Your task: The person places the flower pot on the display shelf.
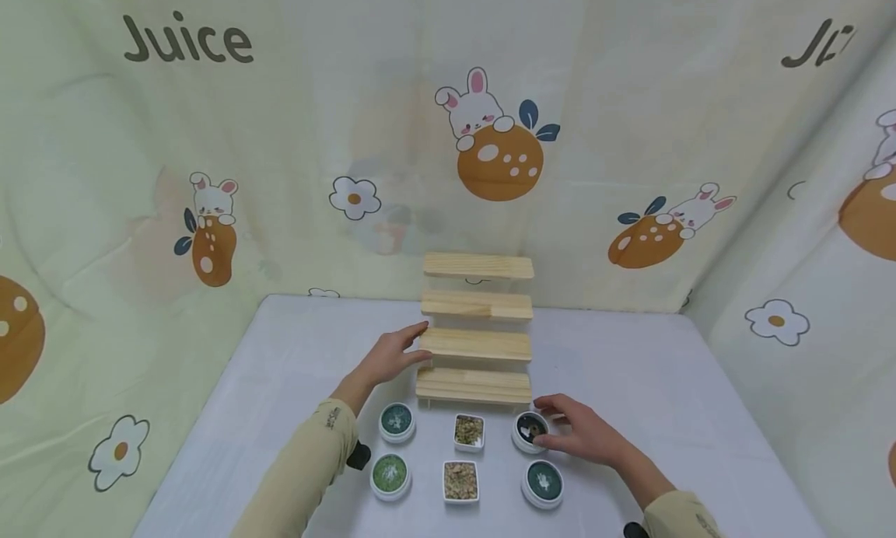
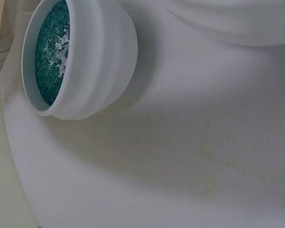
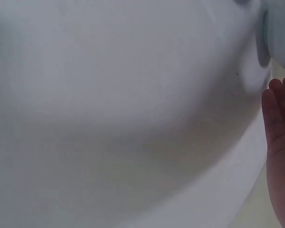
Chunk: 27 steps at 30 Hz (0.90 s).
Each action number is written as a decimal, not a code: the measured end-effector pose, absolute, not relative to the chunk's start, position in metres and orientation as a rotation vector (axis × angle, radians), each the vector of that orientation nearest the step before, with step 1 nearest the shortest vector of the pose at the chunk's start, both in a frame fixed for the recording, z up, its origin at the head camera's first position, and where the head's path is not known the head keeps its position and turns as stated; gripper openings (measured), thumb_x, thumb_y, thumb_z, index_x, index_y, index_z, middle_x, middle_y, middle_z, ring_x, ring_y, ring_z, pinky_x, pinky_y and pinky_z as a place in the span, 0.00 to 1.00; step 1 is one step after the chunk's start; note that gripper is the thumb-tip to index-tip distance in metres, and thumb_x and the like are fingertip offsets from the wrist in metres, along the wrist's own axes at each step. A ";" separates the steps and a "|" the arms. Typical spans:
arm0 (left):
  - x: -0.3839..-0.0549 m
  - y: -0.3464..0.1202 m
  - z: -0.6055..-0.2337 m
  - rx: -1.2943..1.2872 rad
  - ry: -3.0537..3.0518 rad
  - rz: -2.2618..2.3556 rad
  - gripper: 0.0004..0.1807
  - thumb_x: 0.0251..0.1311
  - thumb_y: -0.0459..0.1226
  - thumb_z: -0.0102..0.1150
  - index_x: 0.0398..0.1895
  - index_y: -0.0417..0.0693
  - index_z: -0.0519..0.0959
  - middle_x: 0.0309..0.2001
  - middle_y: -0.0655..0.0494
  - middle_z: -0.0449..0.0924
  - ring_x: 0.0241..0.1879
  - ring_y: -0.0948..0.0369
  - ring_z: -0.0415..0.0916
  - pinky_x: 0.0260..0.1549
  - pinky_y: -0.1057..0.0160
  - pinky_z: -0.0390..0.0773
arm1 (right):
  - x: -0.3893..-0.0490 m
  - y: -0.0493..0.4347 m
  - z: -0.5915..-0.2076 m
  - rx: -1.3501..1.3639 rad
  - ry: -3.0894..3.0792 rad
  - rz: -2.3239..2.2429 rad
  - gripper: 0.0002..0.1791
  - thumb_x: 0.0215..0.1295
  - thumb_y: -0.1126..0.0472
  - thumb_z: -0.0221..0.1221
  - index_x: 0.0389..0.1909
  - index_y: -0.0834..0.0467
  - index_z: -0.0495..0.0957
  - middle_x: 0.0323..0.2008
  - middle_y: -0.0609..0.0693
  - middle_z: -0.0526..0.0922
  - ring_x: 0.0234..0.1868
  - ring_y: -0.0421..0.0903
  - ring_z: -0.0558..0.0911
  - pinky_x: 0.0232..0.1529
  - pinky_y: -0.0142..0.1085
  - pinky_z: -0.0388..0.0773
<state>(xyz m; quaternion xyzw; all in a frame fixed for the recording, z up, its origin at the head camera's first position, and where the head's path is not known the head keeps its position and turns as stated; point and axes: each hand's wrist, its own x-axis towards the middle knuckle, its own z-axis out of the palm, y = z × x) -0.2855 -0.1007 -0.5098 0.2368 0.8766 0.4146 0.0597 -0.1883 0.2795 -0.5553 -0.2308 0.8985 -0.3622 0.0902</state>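
My left hand (image 1: 391, 357) reaches to the left end of a small stepped wooden rack (image 1: 476, 344). Its thumb and forefinger are spread at the second step from the bottom; whether they touch the wood, I cannot tell. Beside a round white pot with dark contents (image 1: 530, 429) is my right hand (image 1: 584, 429), its thumb over the pot's near right edge. The right wrist view shows the fingers (image 3: 275, 114) fairly straight, below a pale rounded pot (image 3: 281, 35). Under my left wrist stands a white pot with teal flakes (image 2: 90, 61).
Near the rack stand a green-filled pot (image 1: 389, 474), a dark teal-filled pot (image 1: 543, 482) and two square white dishes, one with greenish bits (image 1: 468, 431), one with beige bits (image 1: 460, 481). A printed curtain (image 1: 392, 103) hangs behind the white table (image 1: 616, 351).
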 end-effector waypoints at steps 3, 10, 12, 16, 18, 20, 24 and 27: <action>-0.286 -0.101 -0.510 0.707 2.660 1.248 0.36 0.64 0.43 0.63 0.71 0.37 0.63 0.69 0.43 0.66 0.66 0.48 0.67 0.65 0.56 0.70 | -0.186 0.278 -0.560 -0.716 2.644 -1.123 0.34 0.59 0.46 0.68 0.59 0.62 0.72 0.56 0.54 0.78 0.54 0.52 0.80 0.55 0.44 0.81; -0.286 -0.101 -0.509 0.676 2.665 1.216 0.36 0.64 0.44 0.63 0.71 0.37 0.64 0.69 0.44 0.66 0.66 0.49 0.67 0.65 0.57 0.70 | -0.183 0.276 -0.562 -0.700 2.579 -1.154 0.34 0.58 0.46 0.69 0.61 0.59 0.73 0.58 0.54 0.77 0.56 0.50 0.78 0.57 0.39 0.79; -0.286 -0.101 -0.509 0.682 2.668 1.212 0.36 0.64 0.44 0.63 0.71 0.37 0.64 0.69 0.44 0.66 0.66 0.49 0.67 0.65 0.56 0.70 | -0.183 0.275 -0.562 -0.671 2.566 -1.152 0.35 0.58 0.46 0.69 0.62 0.59 0.73 0.59 0.54 0.77 0.58 0.50 0.78 0.59 0.38 0.78; -0.287 -0.101 -0.509 0.691 2.673 1.195 0.37 0.64 0.45 0.63 0.71 0.37 0.64 0.69 0.44 0.66 0.66 0.49 0.67 0.65 0.57 0.70 | -0.182 0.276 -0.564 -0.611 2.534 -1.165 0.36 0.57 0.45 0.69 0.63 0.58 0.72 0.60 0.54 0.77 0.62 0.55 0.75 0.63 0.38 0.74; -0.288 -0.101 -0.510 0.689 2.682 1.187 0.36 0.64 0.45 0.63 0.71 0.37 0.64 0.69 0.44 0.66 0.66 0.49 0.67 0.65 0.57 0.70 | -0.182 0.276 -0.565 -0.591 2.498 -1.193 0.37 0.57 0.46 0.69 0.64 0.58 0.71 0.62 0.55 0.76 0.64 0.57 0.73 0.64 0.39 0.72; -0.288 -0.101 -0.509 0.681 2.684 1.187 0.36 0.64 0.44 0.63 0.71 0.38 0.64 0.69 0.44 0.66 0.66 0.49 0.67 0.65 0.57 0.70 | -0.182 0.277 -0.564 -0.580 2.450 -1.237 0.38 0.58 0.48 0.69 0.66 0.60 0.70 0.63 0.57 0.74 0.65 0.59 0.71 0.64 0.39 0.72; -0.289 -0.101 -0.511 0.676 2.683 1.190 0.36 0.64 0.44 0.63 0.71 0.38 0.64 0.69 0.44 0.66 0.66 0.49 0.67 0.65 0.57 0.69 | -0.187 0.284 -0.563 -0.552 2.362 -1.322 0.39 0.59 0.53 0.69 0.68 0.63 0.67 0.66 0.61 0.71 0.66 0.60 0.70 0.62 0.33 0.74; -0.290 -0.101 -0.511 0.679 2.677 1.189 0.36 0.64 0.44 0.63 0.71 0.37 0.64 0.69 0.44 0.66 0.66 0.49 0.67 0.65 0.57 0.69 | -0.193 0.293 -0.559 -0.531 2.366 -1.348 0.40 0.60 0.53 0.69 0.69 0.63 0.66 0.67 0.61 0.70 0.66 0.58 0.70 0.61 0.28 0.73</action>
